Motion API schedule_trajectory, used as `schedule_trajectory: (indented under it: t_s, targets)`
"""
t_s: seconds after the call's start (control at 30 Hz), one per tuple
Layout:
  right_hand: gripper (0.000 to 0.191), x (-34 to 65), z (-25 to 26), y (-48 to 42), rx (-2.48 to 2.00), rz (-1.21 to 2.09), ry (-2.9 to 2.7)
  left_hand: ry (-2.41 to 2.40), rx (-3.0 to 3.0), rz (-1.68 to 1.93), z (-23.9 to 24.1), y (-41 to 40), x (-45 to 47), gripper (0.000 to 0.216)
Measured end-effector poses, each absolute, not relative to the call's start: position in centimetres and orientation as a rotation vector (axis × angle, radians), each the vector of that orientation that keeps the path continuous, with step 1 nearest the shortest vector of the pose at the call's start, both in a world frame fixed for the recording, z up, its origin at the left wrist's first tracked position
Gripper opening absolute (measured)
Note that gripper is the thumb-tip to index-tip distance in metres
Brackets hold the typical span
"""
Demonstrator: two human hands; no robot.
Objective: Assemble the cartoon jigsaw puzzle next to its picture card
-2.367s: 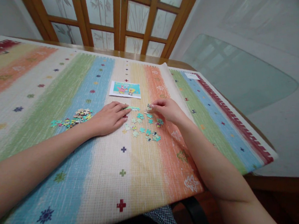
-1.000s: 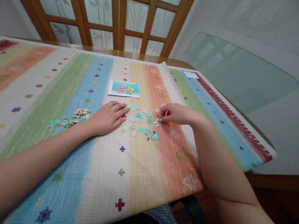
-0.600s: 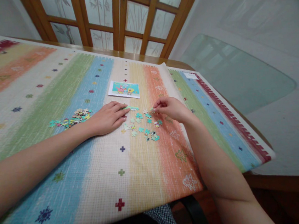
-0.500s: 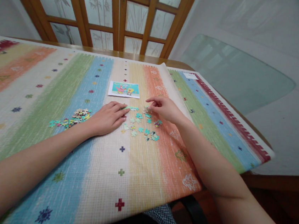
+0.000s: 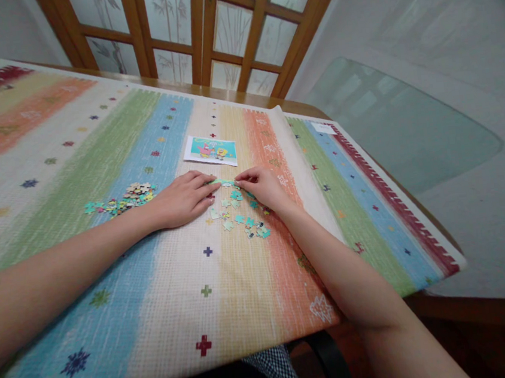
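Beyond scattered turquoise cardboard jigsaw pieces (image 5: 239, 219), a left hand (image 5: 189, 198) lies flat, fingers extended to a thin green-and-turquoise jigsaw strip (image 5: 225, 183). A right hand (image 5: 237, 182) reaches its far end, any grip hidden. Fitting appears underway, calling for careful alignment; half a second earlier, the right hand was apart from the strip.
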State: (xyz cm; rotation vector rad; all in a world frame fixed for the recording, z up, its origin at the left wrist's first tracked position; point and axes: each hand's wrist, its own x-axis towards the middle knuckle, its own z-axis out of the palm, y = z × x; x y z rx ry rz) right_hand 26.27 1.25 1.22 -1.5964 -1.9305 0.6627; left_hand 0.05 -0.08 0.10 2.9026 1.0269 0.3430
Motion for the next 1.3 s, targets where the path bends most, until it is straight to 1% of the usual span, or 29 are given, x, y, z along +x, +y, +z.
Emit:
schedule_trajectory:
  t_s: [0.2, 0.37, 0.53, 0.83, 1.3]
  targets:
    - [0.01, 26.3, 1.0, 1.3, -1.606, 0.646, -1.933, 1.024, 2.919, 0.344, 0.0, -0.1, 0.0, 0.057]
    - [0.008, 26.4, 0.4, 1.5, -1.569, 0.484, -2.007, 1.02, 2.93, 0.338, 0.0, -0.1, 0.0, 0.058]
    - [0.01, 26.6, 0.4, 1.4, -1.555, 0.438, -2.042, 1.014, 2.92, 0.348, 0.0, 0.0, 0.0, 0.057]
    - [0.012, 27.8, 1.2, 1.1, -1.497, 0.563, -2.129, 1.007, 2.911, 0.364, -0.1, 0.0, 0.0, 0.057]
    - [0.024, 27.5, 1.5, 0.7, -1.385, 0.213, -2.435, 1.021, 2.909, 0.354, 0.0, -0.1, 0.0, 0.057]
